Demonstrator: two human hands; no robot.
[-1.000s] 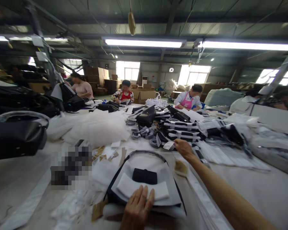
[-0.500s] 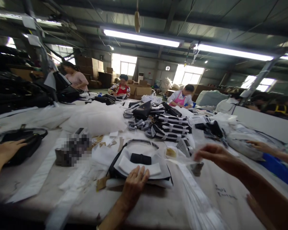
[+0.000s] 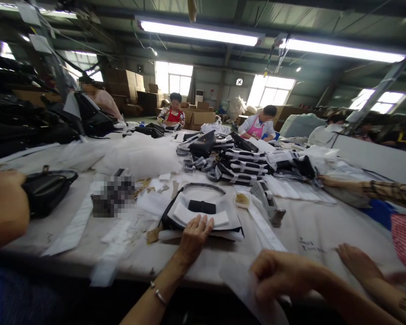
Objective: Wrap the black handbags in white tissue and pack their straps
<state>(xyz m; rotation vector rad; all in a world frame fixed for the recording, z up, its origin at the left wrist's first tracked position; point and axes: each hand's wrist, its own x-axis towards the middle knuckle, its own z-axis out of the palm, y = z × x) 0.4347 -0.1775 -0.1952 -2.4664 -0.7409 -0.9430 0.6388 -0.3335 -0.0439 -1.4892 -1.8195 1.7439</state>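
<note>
My left hand [image 3: 193, 236] lies flat, fingers spread, on the near edge of a black handbag [image 3: 201, 207] that is wrapped in white paper and lies flat on the table. Close to the table's front edge, my right hand [image 3: 280, 274] is curled into a fist on a thin clear plastic bag [image 3: 241, 285] that hangs down over the edge. The handbag's strap [image 3: 203, 186] arcs behind it.
Another person's hand [image 3: 356, 262] rests on the table [image 3: 311, 230] at the right, and someone's arm [image 3: 3, 207] is at the left by a black bag [image 3: 47, 189]. Black-and-white bags [image 3: 246, 167], paper scraps and a tape dispenser [image 3: 269, 205] lie beyond. Seated workers are at the far end.
My right hand pulled back from the pile mid-table to the front edge, bringing the clear plastic bag with it. My left hand stayed on the handbag. The view drew back.
</note>
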